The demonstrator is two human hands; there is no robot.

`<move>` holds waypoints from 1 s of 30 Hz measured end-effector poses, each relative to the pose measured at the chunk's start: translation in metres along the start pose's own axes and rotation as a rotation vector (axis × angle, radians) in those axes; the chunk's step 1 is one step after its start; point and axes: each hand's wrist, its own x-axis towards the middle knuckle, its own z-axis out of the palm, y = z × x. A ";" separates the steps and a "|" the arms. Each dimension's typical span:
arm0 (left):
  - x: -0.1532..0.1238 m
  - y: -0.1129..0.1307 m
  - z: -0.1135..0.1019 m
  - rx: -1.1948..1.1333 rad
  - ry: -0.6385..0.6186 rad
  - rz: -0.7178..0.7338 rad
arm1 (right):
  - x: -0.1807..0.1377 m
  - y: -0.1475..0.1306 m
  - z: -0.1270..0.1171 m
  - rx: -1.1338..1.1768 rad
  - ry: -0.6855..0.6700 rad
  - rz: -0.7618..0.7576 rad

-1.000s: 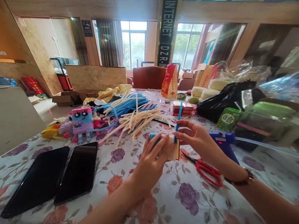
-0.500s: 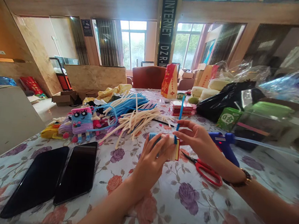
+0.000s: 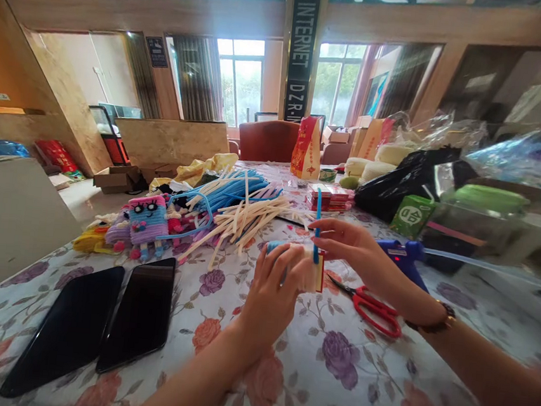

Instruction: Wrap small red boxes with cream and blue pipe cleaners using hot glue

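Note:
My left hand (image 3: 274, 286) is closed around a small box wrapped in blue and cream fuzzy strips; its red and yellow edge (image 3: 320, 278) shows at the right end. The fingers cover most of the wrapping. My right hand (image 3: 350, 246) pinches a blue pipe cleaner (image 3: 318, 207), which stands upright against the right end of the box. Right of the box lie red-handled scissors (image 3: 377, 310), and a blue glue gun (image 3: 403, 257) is behind my right wrist.
Blue and cream pipe cleaners (image 3: 250, 217) are piled behind my hands. A pink and blue doll (image 3: 147, 226) sits at left, above two dark phone-like slabs (image 3: 137, 318). Red boxes (image 3: 328, 197), a green carton (image 3: 411, 215) and a black bag (image 3: 406, 181) are farther back. Flowered cloth (image 3: 301, 384) covers the table.
My right hand has moved slightly left, bringing the blue pipe cleaner left and its top end lower. My left hand keeps its hold on the wrapped box almost in place.

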 end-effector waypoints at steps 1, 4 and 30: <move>0.000 0.000 0.000 -0.005 -0.007 -0.009 | 0.000 -0.001 0.000 -0.025 -0.016 -0.003; -0.001 0.000 0.000 -0.007 -0.011 -0.019 | 0.001 -0.001 -0.001 -0.123 -0.042 -0.059; 0.001 0.000 -0.005 -0.085 0.149 0.065 | -0.008 -0.003 -0.004 -0.753 0.178 -1.012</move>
